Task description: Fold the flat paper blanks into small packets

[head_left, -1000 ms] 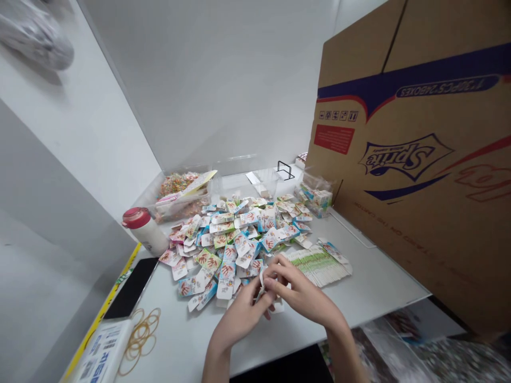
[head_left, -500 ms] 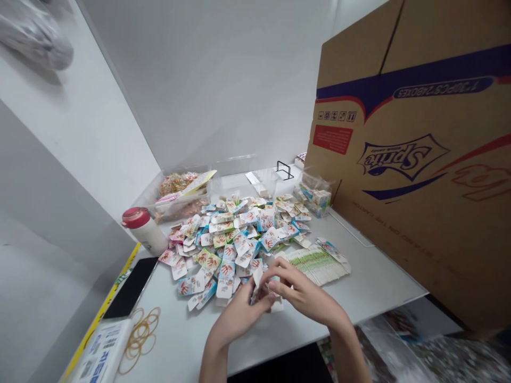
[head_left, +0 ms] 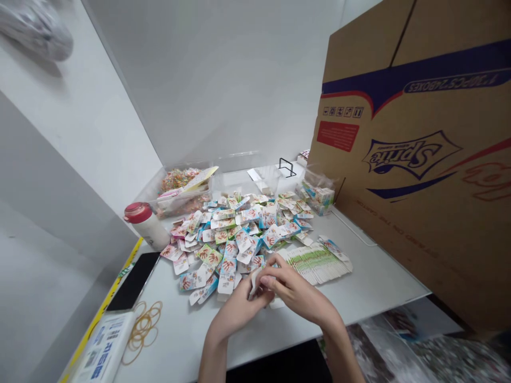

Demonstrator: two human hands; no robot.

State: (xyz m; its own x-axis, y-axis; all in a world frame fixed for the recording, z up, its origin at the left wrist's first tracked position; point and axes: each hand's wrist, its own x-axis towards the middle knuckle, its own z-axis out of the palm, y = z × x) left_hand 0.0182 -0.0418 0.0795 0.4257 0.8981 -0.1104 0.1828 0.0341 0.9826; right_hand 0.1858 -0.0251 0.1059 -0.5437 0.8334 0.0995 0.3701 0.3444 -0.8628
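Pinching: white card packet (head_left: 255, 284) between left hand (head_left: 237, 311) and right hand (head_left: 297, 290)
Grip: both closed on it
Pile: printed packets (head_left: 235, 229) at 12 o'clock

White table (head_left: 371, 282) with a heap of printed card packets (head_left: 239, 229), a red-capped bottle (head_left: 147, 226), rubber bands (head_left: 141, 331)
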